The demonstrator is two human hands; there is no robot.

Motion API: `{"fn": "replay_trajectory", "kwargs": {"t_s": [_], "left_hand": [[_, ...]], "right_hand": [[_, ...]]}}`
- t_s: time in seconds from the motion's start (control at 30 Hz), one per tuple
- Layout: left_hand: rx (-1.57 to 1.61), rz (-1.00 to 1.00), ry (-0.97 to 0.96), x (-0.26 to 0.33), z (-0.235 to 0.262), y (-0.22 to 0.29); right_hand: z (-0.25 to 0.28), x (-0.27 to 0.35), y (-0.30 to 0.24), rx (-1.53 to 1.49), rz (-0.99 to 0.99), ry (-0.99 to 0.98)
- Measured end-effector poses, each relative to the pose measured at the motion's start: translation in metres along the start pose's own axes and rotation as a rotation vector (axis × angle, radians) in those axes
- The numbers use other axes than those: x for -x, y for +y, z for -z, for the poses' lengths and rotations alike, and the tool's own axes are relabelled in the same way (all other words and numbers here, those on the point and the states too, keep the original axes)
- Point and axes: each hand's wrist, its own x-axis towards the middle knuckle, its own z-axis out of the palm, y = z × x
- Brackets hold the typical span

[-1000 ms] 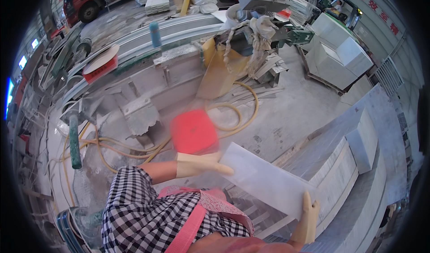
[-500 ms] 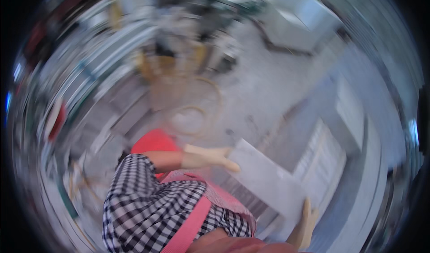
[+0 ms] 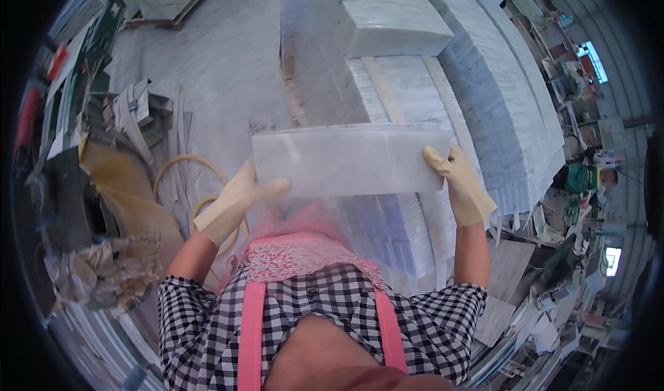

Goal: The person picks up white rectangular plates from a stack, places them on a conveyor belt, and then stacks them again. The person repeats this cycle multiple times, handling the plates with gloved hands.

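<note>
A flat, rectangular pale grey slab (image 3: 346, 161), like a stone tile, is held level across the front of my body. My left hand (image 3: 238, 201), in a cream rubber glove, grips its left end with the thumb on the upper face. At the right end my right hand (image 3: 465, 187), gloved the same way, has its thumb over the edge. The fingers of both hands are mostly hidden behind the slab. Just beyond and below it stands a low stack of similar pale slabs (image 3: 398, 90), partly covered by the one I hold.
A higher block of stacked slabs (image 3: 398, 28) stands ahead, with a long row of slabs (image 3: 484, 93) to its right. Off-cut strips (image 3: 135, 114) and a yellow hose (image 3: 160, 173) lie on the floor at left. A person in green (image 3: 584, 178) is far right.
My view has swung to the right, so the slab stacks now lie straight ahead. The slab, slanted across the picture before, is now nearly level, still in both hands.
</note>
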Motion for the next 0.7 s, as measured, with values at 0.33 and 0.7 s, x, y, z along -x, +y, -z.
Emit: {"fn": "replay_trajectory", "kwargs": {"t_s": [0.33,0.7], "left_hand": [[-0.563,-0.234,0.248,-0.022,-0.02,0.011],[-0.62,-0.74,0.486,-0.025,-0.029,-0.009]], "right_hand": [[0.031,-0.013,0.001,0.042,0.26,0.068],[0.031,-0.071,0.019,-0.047,0.496,-0.125]]}}
